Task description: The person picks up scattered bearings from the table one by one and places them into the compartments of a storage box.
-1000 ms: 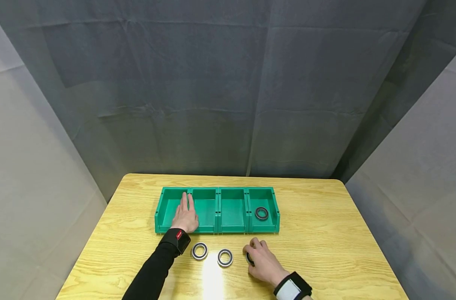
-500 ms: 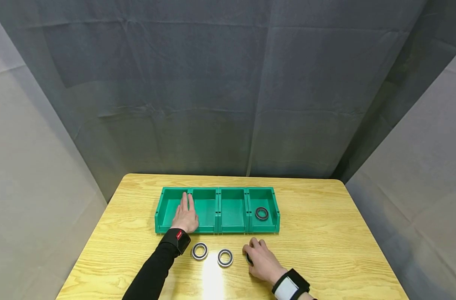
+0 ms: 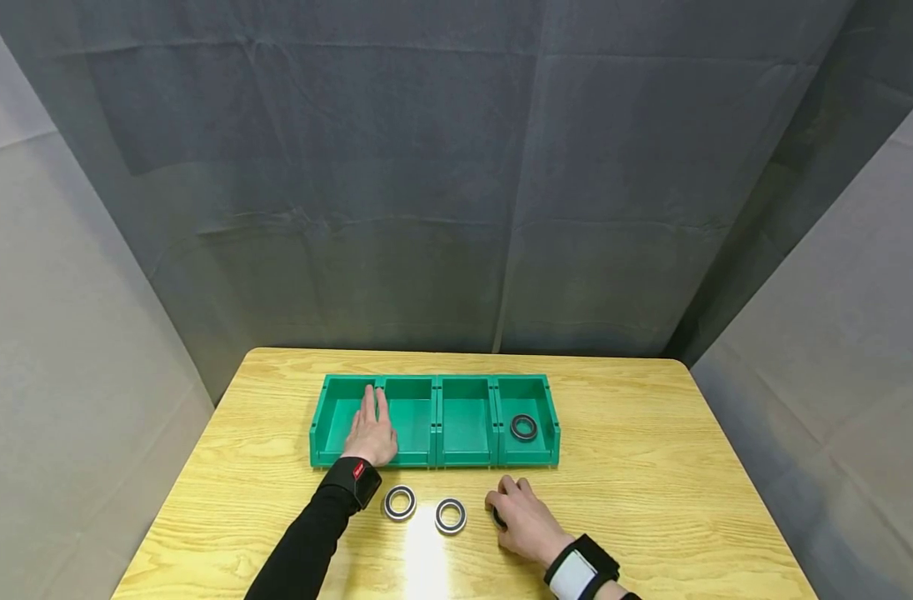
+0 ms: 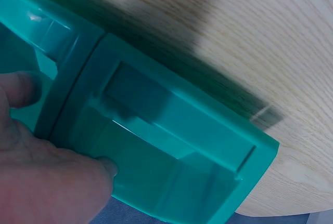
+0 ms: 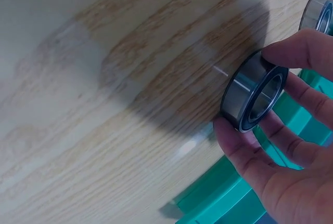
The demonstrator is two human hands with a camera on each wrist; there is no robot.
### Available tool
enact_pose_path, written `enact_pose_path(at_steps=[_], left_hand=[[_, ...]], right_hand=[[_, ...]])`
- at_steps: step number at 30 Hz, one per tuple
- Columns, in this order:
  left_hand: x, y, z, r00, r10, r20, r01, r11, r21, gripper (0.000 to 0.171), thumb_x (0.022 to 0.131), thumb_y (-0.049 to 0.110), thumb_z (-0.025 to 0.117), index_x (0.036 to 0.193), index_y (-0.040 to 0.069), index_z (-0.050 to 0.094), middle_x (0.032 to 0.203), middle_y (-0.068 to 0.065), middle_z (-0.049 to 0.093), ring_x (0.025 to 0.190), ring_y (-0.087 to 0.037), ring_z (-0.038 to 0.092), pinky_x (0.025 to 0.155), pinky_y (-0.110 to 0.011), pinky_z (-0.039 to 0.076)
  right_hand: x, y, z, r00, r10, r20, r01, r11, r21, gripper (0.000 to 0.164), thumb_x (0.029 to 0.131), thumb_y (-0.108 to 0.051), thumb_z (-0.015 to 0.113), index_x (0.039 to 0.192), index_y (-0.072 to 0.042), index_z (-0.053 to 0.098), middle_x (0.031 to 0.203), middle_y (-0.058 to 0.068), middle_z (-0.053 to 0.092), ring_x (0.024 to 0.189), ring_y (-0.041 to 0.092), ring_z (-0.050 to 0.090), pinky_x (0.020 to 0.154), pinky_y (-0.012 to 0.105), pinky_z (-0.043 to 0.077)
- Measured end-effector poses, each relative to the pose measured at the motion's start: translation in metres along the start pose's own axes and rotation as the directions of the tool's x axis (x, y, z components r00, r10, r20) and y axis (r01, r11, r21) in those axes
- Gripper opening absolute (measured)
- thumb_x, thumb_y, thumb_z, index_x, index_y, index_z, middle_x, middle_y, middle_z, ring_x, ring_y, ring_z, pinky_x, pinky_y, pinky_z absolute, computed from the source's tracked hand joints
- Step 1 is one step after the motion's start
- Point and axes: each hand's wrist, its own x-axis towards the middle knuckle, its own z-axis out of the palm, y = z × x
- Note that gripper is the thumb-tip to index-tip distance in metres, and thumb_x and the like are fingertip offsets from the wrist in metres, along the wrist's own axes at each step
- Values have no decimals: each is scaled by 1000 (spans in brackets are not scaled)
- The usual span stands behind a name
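Note:
My right hand (image 3: 530, 521) pinches a ball bearing (image 5: 244, 91) by its outer rim, low over the table in front of the bins. In the right wrist view the thumb is at one side of the ring and fingertips at the other. My left hand (image 3: 371, 433) lies over the divider between the two leftmost green bins (image 3: 467, 460), its fingers straight and pointing away. In the left wrist view the thumb (image 4: 23, 89) hangs on one side of that divider and the rest of the hand on the other. Another bearing (image 3: 513, 427) lies in the rightmost bin.
Two more bearings lie flat on the wooden table (image 3: 651, 467): one bearing (image 3: 388, 504) near the left wrist, the other bearing (image 3: 439, 517) left of my right hand. Grey cloth (image 3: 396, 208) hangs behind the table, with pale panels at both sides.
The right wrist has shifted very slightly up and left, while the fingers keep their pinch on the bearing. The left hand, bins and other bearings have stayed put.

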Motion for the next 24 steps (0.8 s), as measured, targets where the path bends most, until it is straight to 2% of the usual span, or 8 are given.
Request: enact_pose_path(at_steps=[7,15,24], left_hand=[[0,0,0,1000,2,-3,-2,1000,-8,77,102,11,51,160,-4,3,168,-26,-6,157,-42,3,129,-54,12],[0,1,-1,1000,-1,8,1,1000,3,77,102,12,50,160,-4,2,168,-26,-7,158,-42,3,130,-53,11],[-1,3,-4,1000,-3,7,3,1000,14,76,103,13,50,160,-4,3,168,-26,-6,158,-42,3,130,-53,12]], right_hand=[[3,1,-4,999,-30,27,30,1000,-6,40,63,-3,85,100,-12,71,93,3,54,81,20,46,57,29,45],[8,0,-8,997,-39,64,40,999,-19,40,64,-8,89,100,-12,72,95,4,57,82,20,49,59,30,48],[15,1,-11,996,-58,67,59,998,-16,39,63,-7,87,98,-12,72,95,5,58,82,21,50,61,31,49]])
